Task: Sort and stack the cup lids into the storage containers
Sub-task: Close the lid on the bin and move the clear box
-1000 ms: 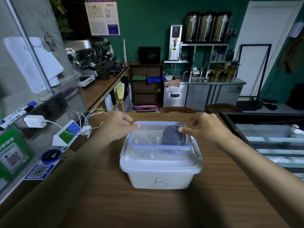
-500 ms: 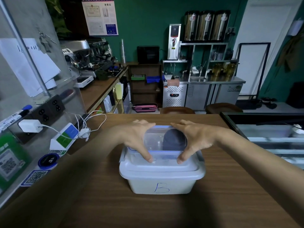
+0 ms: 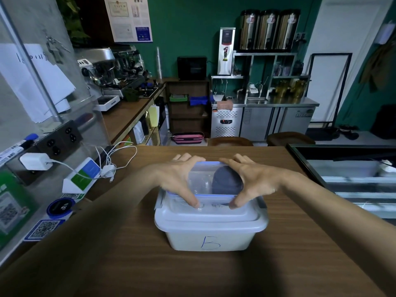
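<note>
Head view, the only one. Two containers at centre of the wooden surface, stacked: one big white tub marked "B" on its near wall, with its lid on, and one small clear box with a blue rim sitting on top of that lid.

Inside the clear box, right half: one dark round bundle of cup lids, on edge; count not readable. Something clear beside it at 9 o'clock, can't tell what.

Two hands, both clamped on the clear box. Left hand takes the 9 o'clock side and right hand the 3 o'clock side, thumbs on the near rim, fingers over the far rim.

Around them: one white charger at 9 o'clock, three steel urns at 12 to 1 o'clock, and two brown stools past the surface's far edge.
</note>
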